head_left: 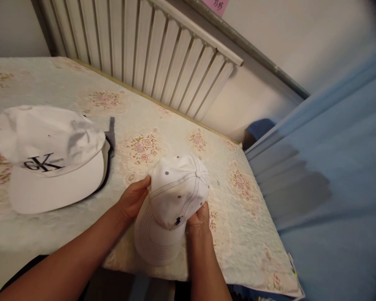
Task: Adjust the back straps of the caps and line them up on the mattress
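Both hands grip a white cap (pixel 172 200) near the front edge of the floral-clothed worktop (pixel 244 234): the left hand (pixel 133 198) clasps its left side, the right hand (pixel 199 219) pinches its right side. A second white cap (pixel 50 154) with black lettering lies well left of it.

Bare floral-quilted bed (pixel 175 125) lies open between the large white logo cap (pixel 47 154) at far left and the small white stitched cap (pixel 175 196). The white ribbed radiator (pixel 150 46) bounds the far edge; blue fabric (pixel 332 175) crowds the right.

White cap (pixel 175 196); pale floral-patterned cloth (pixel 163 125)
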`<action>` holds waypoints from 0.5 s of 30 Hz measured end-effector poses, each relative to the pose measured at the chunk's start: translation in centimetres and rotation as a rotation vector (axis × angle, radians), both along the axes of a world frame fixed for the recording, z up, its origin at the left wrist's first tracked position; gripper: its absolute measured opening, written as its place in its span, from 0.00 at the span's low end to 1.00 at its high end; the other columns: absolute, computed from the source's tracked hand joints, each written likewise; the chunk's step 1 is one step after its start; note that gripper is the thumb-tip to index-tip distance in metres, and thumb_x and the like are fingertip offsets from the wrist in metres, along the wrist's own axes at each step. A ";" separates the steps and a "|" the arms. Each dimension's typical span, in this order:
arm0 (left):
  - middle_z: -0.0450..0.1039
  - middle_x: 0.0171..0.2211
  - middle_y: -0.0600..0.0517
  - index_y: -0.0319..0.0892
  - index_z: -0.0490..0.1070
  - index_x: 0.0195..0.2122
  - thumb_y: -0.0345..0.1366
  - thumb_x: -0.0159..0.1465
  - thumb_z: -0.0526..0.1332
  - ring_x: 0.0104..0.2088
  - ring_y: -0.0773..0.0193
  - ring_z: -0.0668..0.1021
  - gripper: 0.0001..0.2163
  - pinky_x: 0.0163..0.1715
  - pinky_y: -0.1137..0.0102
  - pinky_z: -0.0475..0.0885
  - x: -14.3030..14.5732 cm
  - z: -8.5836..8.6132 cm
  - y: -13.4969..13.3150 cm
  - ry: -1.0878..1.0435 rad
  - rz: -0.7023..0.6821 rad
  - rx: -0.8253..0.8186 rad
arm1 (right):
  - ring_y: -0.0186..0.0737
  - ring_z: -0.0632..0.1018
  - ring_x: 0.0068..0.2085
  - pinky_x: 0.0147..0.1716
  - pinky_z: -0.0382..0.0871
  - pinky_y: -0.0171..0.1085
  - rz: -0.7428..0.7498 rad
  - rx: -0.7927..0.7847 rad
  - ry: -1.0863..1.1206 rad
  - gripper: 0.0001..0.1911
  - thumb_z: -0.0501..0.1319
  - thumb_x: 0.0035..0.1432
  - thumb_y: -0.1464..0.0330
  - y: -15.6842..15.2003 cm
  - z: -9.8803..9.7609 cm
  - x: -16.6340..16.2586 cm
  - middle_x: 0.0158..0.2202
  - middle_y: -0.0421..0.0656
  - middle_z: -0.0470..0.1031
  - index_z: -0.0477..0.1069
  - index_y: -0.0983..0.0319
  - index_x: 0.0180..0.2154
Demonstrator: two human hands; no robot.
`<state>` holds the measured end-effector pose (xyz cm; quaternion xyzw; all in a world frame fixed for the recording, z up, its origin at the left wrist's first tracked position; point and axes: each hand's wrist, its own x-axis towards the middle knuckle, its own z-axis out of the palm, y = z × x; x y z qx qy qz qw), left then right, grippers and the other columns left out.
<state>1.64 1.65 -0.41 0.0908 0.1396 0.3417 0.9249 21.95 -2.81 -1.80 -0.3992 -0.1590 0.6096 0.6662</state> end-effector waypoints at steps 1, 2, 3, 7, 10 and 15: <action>0.83 0.40 0.44 0.39 0.76 0.51 0.38 0.60 0.65 0.53 0.40 0.78 0.18 0.53 0.53 0.74 0.0 0.0 0.0 -0.021 -0.003 0.000 | 0.50 0.81 0.49 0.54 0.73 0.52 -0.002 -0.009 0.012 0.14 0.63 0.47 0.64 0.0 0.0 0.0 0.33 0.44 0.85 0.78 0.60 0.37; 0.83 0.41 0.44 0.39 0.76 0.52 0.40 0.61 0.64 0.54 0.40 0.77 0.19 0.53 0.52 0.73 -0.1 0.0 0.0 -0.039 -0.009 0.003 | 0.50 0.81 0.48 0.54 0.73 0.52 0.000 -0.014 0.022 0.13 0.64 0.47 0.64 0.0 0.0 0.0 0.34 0.44 0.85 0.78 0.60 0.37; 0.82 0.42 0.43 0.40 0.76 0.52 0.41 0.61 0.63 0.54 0.40 0.77 0.19 0.54 0.52 0.73 -0.1 0.1 0.0 -0.052 -0.016 0.008 | 0.50 0.81 0.48 0.54 0.73 0.52 0.006 -0.015 0.031 0.13 0.64 0.46 0.64 0.0 0.0 -0.1 0.34 0.44 0.85 0.78 0.60 0.36; 0.82 0.42 0.43 0.38 0.75 0.52 0.42 0.60 0.64 0.55 0.39 0.76 0.21 0.54 0.52 0.72 -0.2 0.3 -0.3 -0.068 -0.039 0.050 | 0.47 0.80 0.50 0.54 0.72 0.50 0.050 0.005 0.020 0.13 0.62 0.49 0.61 0.0 -0.3 -0.3 0.36 0.43 0.84 0.78 0.59 0.36; 0.82 0.42 0.43 0.37 0.75 0.52 0.41 0.57 0.65 0.54 0.38 0.76 0.22 0.55 0.51 0.71 -0.4 0.3 -0.6 -0.071 -0.043 0.093 | 0.47 0.80 0.51 0.54 0.72 0.49 0.053 -0.015 -0.040 0.13 0.60 0.53 0.60 -0.1 -0.4 -0.6 0.36 0.43 0.84 0.78 0.59 0.36; 0.82 0.40 0.43 0.36 0.77 0.47 0.39 0.53 0.68 0.53 0.37 0.77 0.21 0.54 0.52 0.71 -0.8 -0.5 -0.7 -0.063 -0.063 0.113 | 0.46 0.79 0.51 0.53 0.72 0.48 0.089 -0.034 -0.033 0.13 0.58 0.55 0.61 -0.3 0.3 -1.3 0.34 0.44 0.84 0.78 0.61 0.35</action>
